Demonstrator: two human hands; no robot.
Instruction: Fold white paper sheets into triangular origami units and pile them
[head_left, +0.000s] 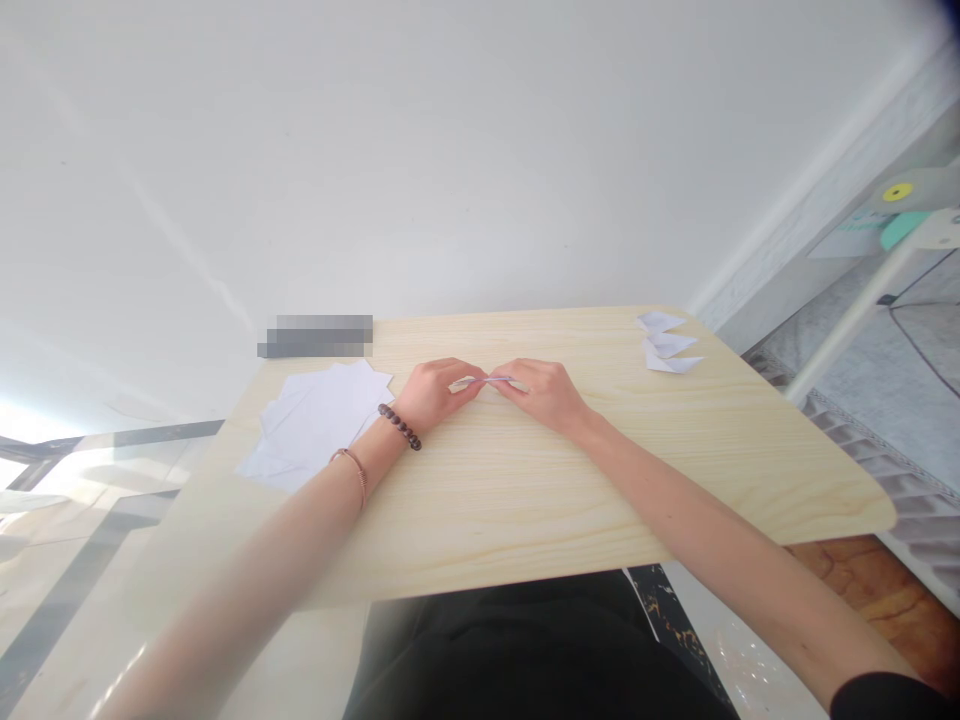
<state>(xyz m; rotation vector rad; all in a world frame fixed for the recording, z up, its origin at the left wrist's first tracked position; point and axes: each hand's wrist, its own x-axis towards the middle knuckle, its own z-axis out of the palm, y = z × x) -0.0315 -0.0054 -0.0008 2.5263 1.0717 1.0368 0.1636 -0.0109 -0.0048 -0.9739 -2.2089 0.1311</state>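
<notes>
A small folded piece of white paper (487, 381) lies flat on the light wooden table (525, 480), pinched between both hands. My left hand (439, 390) grips its left end with curled fingers; a dark bead bracelet and a thin bangle sit on that wrist. My right hand (544, 392) grips the right end, fingers closed on the paper. The hands nearly meet at the table's middle.
A loose stack of white sheets (319, 420) lies left of my left arm. Three folded paper pieces (667, 345) sit at the table's far right corner. A blurred grey patch (315, 336) is at the back edge. A white wall stands behind; shelving is at right.
</notes>
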